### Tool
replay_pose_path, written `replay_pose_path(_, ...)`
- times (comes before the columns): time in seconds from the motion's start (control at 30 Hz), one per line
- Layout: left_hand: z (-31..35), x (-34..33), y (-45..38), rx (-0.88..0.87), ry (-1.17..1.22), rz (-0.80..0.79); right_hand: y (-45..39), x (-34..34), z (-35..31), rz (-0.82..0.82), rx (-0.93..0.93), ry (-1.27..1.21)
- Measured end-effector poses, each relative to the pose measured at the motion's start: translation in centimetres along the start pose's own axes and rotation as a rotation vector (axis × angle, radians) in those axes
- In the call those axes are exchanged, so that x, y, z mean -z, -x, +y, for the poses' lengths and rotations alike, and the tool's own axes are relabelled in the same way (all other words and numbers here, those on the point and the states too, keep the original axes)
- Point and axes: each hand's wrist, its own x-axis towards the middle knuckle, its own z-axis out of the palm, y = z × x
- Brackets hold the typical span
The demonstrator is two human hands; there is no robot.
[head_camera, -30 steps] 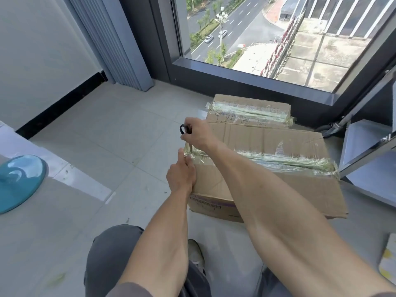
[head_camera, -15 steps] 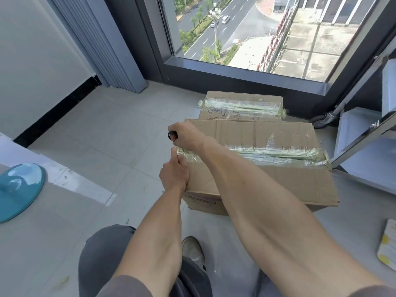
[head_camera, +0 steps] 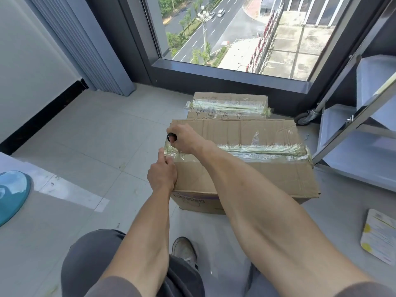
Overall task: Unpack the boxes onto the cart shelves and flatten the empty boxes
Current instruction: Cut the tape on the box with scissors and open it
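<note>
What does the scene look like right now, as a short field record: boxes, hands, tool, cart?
near box: cardboard box on the floor, top seam taped, unopened
far box: second taped box behind it, by the window
right hand: right hand grips a black-handled tool at the tape's left end; blade hidden
left hand: left hand holds the box's left corner
cart: cart shelves at right

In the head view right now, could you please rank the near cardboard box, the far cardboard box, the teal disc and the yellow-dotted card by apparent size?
1. Near cardboard box, clearly largest.
2. Far cardboard box, partly hidden behind it and further off, so its true size is unsure.
3-4. Teal disc and yellow-dotted card: both cut off by the frame edge, too close to rank.
</note>
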Motion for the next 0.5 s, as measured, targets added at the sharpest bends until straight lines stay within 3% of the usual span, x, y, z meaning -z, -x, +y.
replay_pose_path(0.27, -0.3, -0.2, -0.2, -0.003, 0.000, 0.022, 1.0, 0.8, 1.0, 0.004, -0.036, -0.019)
replay_pose_path(0.5, -0.2, -0.3, -0.2, -0.007, -0.007, 0.037, 1.6, 3.5, 2.5, -0.086, -0.090, 0.120)
